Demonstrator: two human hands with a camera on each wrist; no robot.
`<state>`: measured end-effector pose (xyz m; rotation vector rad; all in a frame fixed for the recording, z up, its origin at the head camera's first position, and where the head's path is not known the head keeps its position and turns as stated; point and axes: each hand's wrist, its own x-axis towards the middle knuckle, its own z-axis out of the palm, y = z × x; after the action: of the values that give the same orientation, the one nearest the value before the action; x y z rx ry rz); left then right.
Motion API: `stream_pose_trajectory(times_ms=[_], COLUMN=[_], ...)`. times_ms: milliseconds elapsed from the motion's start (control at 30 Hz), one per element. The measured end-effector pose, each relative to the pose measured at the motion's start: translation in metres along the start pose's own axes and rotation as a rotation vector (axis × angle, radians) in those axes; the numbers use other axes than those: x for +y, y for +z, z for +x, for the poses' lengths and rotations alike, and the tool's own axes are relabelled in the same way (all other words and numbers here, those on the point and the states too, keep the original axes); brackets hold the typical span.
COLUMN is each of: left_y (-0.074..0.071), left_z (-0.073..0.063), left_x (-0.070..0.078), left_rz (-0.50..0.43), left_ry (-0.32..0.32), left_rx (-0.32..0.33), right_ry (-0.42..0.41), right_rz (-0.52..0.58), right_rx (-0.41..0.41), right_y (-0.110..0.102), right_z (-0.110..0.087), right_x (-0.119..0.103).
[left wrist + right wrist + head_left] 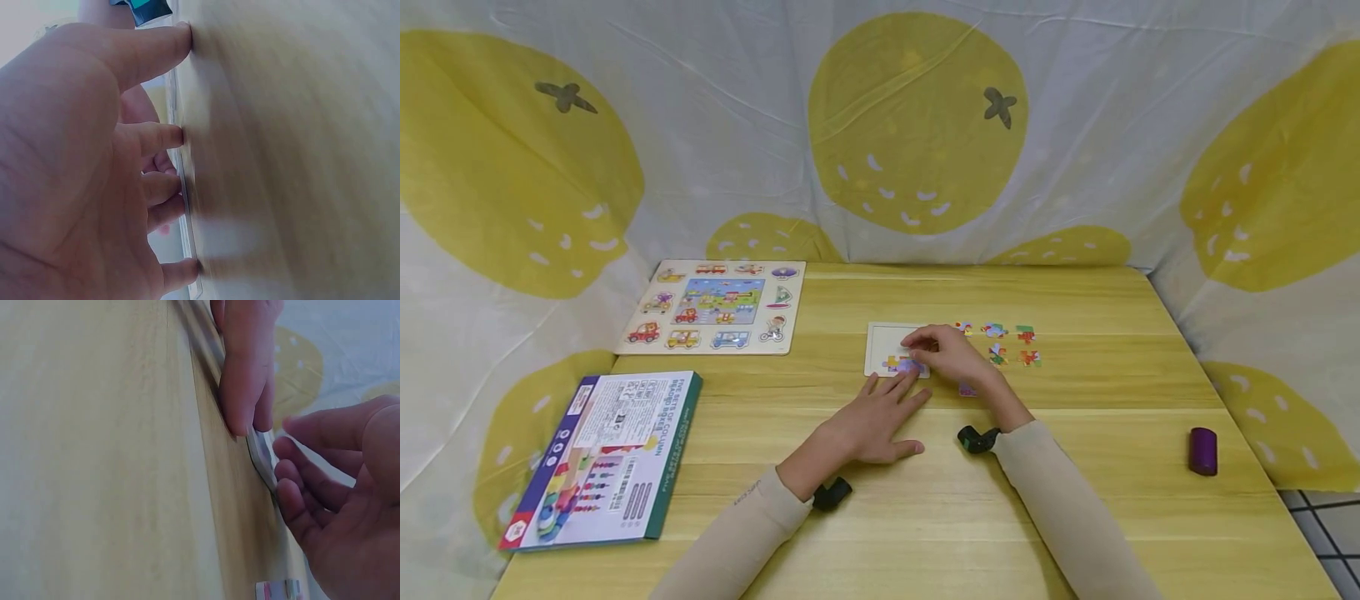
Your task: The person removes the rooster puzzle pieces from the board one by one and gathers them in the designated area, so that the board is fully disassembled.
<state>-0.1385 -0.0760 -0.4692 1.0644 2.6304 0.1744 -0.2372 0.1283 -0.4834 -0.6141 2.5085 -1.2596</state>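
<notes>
A small pale puzzle tray lies mid-table, with a few joined jigsaw pieces along its near edge. My left hand lies with fingers spread, its fingertips at the tray's near edge and on the wood. My right hand is over the tray's right side, fingers loosely bent and thumb near the index fingertip. I see nothing between them, in the head view or the right wrist view. Several loose jigsaw pieces lie right of the tray. One purple piece is partly hidden by the right wrist.
A wooden vehicle puzzle board lies at the back left. In front of it sits a toy box. A purple cylinder stands near the right edge of the table. A lemon-printed cloth hangs behind and at the sides.
</notes>
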Motion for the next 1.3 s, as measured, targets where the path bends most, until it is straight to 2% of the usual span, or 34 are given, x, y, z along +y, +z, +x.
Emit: stream_pose_trajectory(times_ms=[267,733,1300], left_y=[-0.0001,-0.0019,-0.0026], left_z=[-0.0006,-0.0006,0.0003], left_x=[-0.0005,0.0003,0.0007], left_rz=[-0.009,-0.007,-0.014], left_ry=[0.003,-0.003,-0.013], left_rx=[0.001,-0.007,-0.019], right_ry=[-0.015,-0.049,-0.021], right_rz=[-0.074,-0.062,-0.036], right_rx=[-0.026,-0.030,-0.023], right_y=[0.0044,0.0076,0.0065], right_z=[0.0030,-0.0007,0.0012], right_x=[0.0006,-0.0067,-0.0024])
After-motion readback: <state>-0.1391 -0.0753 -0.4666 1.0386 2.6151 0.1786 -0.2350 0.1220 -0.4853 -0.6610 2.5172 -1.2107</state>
